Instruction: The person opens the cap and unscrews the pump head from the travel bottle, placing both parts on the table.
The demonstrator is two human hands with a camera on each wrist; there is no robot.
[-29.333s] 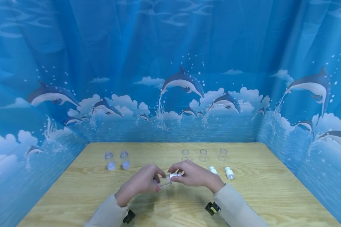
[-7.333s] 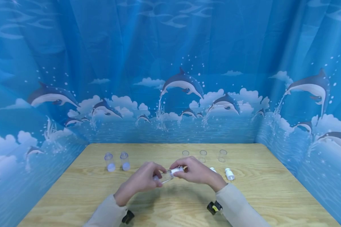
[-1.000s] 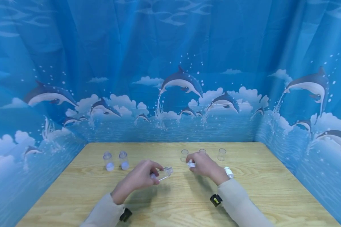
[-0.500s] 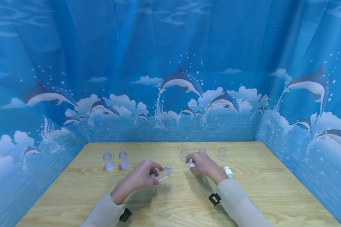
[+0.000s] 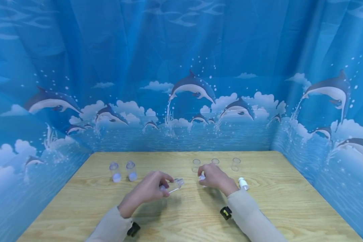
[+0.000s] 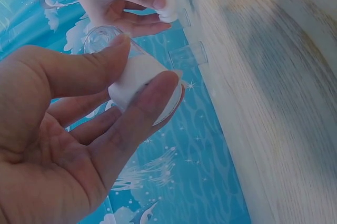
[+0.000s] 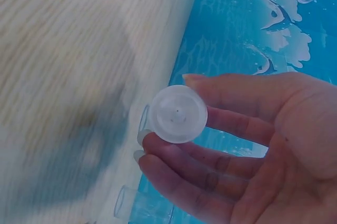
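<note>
My left hand [image 5: 151, 189] grips a small clear bottle [image 5: 176, 185] with a white base, its open neck tilted to the right. In the left wrist view, thumb and fingers pinch the bottle around its white lower part [image 6: 136, 79]. To the right, my right hand [image 5: 215, 177] holds a white pump head [image 5: 202, 180] between thumb and fingers, apart from the bottle. The right wrist view looks onto the pump head's round end [image 7: 178, 114]. Both hands are above the table. Another white pump head [image 5: 243, 184] lies beside my right wrist.
Two clear bottles with white bases, a left one [image 5: 115, 172] and a right one [image 5: 131, 170], stand at the table's left. Along the back right are three clear caps: left [image 5: 196, 166], middle [image 5: 215, 161], partly hidden by my hand, and right [image 5: 236, 164]. A blue curtain [image 5: 181, 137] surrounds the table [image 5: 181, 222].
Earlier, both hands held the pump head against the bottle's neck; now they are apart. In the last half second the right hand has turned the pump head slightly; the left hand stays still.
</note>
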